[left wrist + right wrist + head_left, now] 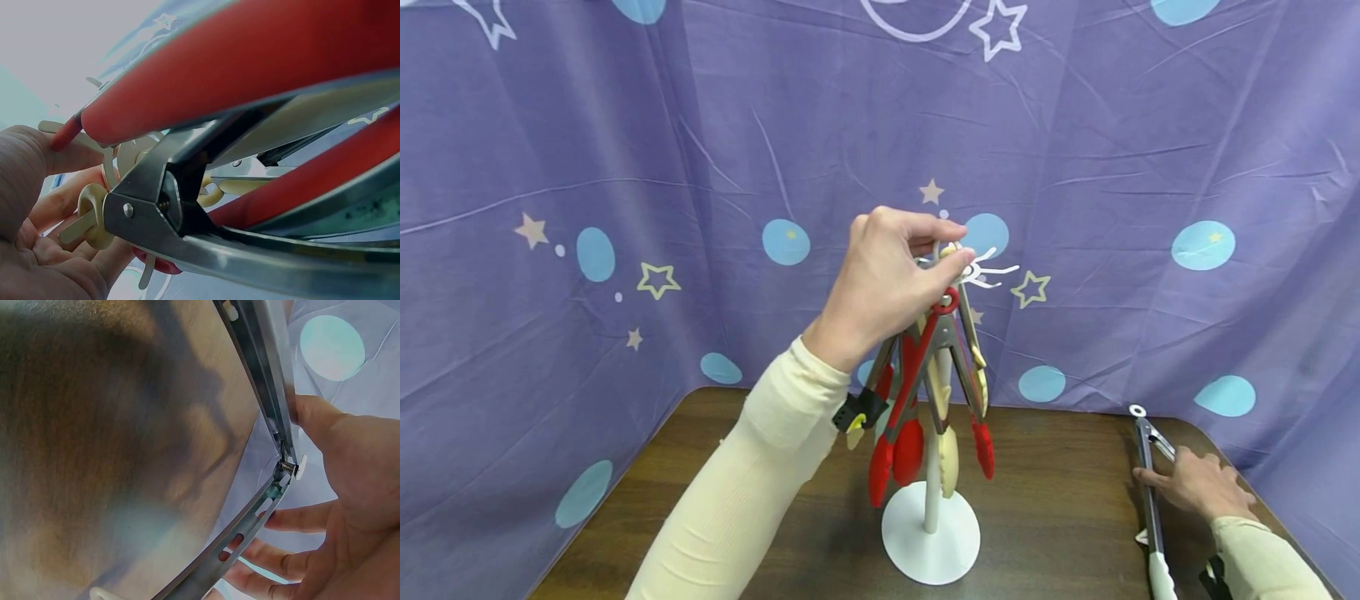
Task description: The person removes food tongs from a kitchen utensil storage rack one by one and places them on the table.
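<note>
A white stand (931, 536) with several hooks (992, 271) at its top carries tongs with red or cream tips. My left hand (891, 279) is at the top, its thumb and index finger pinching the stand's hook hub. Red-ringed tongs (945, 333) hang just below that thumb. In the left wrist view, a cream ring (94, 215) sits over a hook beside my fingers, and red-handled tongs cross close by. On the far right, my right hand (1206, 483) holds metal tongs (1148, 492) with a white ring and white tip. Its thumb and fingertips touch their spread arms.
The brown wooden table (1045, 483) bears the stand near its middle. A purple curtain (850, 125) with stars and blue dots rises behind the table and along both sides. The right-hand tongs lie near the table's right edge.
</note>
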A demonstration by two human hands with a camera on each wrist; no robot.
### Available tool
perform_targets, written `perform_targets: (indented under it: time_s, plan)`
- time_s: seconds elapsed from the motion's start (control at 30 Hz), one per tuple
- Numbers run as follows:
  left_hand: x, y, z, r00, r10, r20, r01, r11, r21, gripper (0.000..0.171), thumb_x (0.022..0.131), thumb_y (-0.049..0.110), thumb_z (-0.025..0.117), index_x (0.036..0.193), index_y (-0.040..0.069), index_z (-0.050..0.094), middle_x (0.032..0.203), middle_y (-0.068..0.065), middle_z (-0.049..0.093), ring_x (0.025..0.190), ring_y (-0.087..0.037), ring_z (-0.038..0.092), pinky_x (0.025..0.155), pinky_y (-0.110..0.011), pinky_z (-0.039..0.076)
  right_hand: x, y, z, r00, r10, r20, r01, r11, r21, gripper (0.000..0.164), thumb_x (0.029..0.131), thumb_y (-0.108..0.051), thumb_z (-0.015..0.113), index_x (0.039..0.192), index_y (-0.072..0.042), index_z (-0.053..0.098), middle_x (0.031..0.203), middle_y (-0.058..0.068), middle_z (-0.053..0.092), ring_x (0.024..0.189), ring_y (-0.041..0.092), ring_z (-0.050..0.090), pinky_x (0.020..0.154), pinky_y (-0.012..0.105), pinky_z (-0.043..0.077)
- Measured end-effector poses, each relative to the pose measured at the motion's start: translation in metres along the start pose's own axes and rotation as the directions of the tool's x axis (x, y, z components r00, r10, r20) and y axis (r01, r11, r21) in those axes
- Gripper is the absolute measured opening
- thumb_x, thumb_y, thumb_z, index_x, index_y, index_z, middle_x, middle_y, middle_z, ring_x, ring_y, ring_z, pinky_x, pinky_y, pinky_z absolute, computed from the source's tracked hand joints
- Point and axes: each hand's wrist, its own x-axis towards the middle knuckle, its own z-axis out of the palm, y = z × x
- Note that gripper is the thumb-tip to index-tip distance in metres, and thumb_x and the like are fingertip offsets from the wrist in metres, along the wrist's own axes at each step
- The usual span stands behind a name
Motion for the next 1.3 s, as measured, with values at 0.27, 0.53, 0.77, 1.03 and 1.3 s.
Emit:
perform_targets:
  time_s: [0.27, 0.53, 0.77, 1.03, 1.3]
  plan:
    - [0.0002, 0.0005, -0.0005, 1.0, 0.005, -0.004, -0.005, 1.0, 0.01, 0.021, 0.085, 0.013, 0.082, 0.104, 0.004, 0.08, 0.098, -0.006, 0.078, 0.087, -0.014, 0.074, 0.078, -0.024, 0.055, -0.0012, 0.0002, 0.0018, 1.0, 0.014, -0.001, -0.014, 1.0, -0.001, 0.102, 0.082, -0.071, 0.067, 0.123, 0.018, 0.039, 0.119, 0.056, 0.032, 0.113, 0.082, 0.023, 0.082, 0.09, 0.027]
    - [-0.0013, 0.0002, -0.0012, 1.0, -0.002, -0.001, 0.002, 1.0, 0.01, 0.021, 0.085, 0.013, 0.082, 0.104, 0.005, 0.08, 0.099, -0.006, 0.078, 0.088, -0.012, 0.074, 0.08, -0.023, 0.055, -0.0037, -0.0002, 0.0039, 1.0, 0.01, -0.008, -0.01, 1.0, 0.009, 0.101, 0.082, -0.072, 0.067, 0.122, 0.017, 0.04, 0.117, 0.055, 0.033, 0.113, 0.08, 0.026, 0.081, 0.088, 0.03]
    - [-0.0011, 0.0006, -0.0003, 1.0, 0.0, -0.001, 0.0, 1.0, 0.008, 0.02, 0.085, 0.013, 0.082, 0.104, 0.005, 0.08, 0.099, -0.007, 0.078, 0.089, -0.012, 0.074, 0.08, -0.023, 0.055, -0.0057, 0.0007, 0.0053, 1.0, 0.001, -0.01, -0.001, 1.0, 0.012, 0.099, 0.081, -0.071, 0.068, 0.121, 0.016, 0.042, 0.112, 0.051, 0.037, 0.11, 0.077, 0.03, 0.077, 0.083, 0.035]
    - [-0.0009, 0.0009, -0.0004, 1.0, -0.002, 0.002, 0.002, 1.0, 0.009, 0.021, 0.086, 0.013, 0.081, 0.105, 0.005, 0.08, 0.099, -0.007, 0.078, 0.089, -0.012, 0.074, 0.08, -0.024, 0.055, -0.0058, 0.003, 0.0072, 1.0, 0.0, -0.006, 0.0, 1.0, 0.01, 0.098, 0.08, -0.071, 0.069, 0.117, 0.017, 0.045, 0.109, 0.05, 0.039, 0.108, 0.076, 0.033, 0.076, 0.083, 0.035]
    - [-0.0013, 0.0017, -0.0001, 1.0, -0.008, -0.004, 0.008, 1.0, 0.009, 0.02, 0.086, 0.013, 0.081, 0.105, 0.005, 0.08, 0.099, -0.006, 0.078, 0.089, -0.012, 0.074, 0.081, -0.022, 0.055, -0.0046, 0.0044, 0.0092, 1.0, 0.016, 0.014, -0.016, 1.0, 0.003, 0.1, 0.08, -0.073, 0.068, 0.117, 0.017, 0.046, 0.11, 0.05, 0.04, 0.108, 0.075, 0.034, 0.078, 0.082, 0.034]
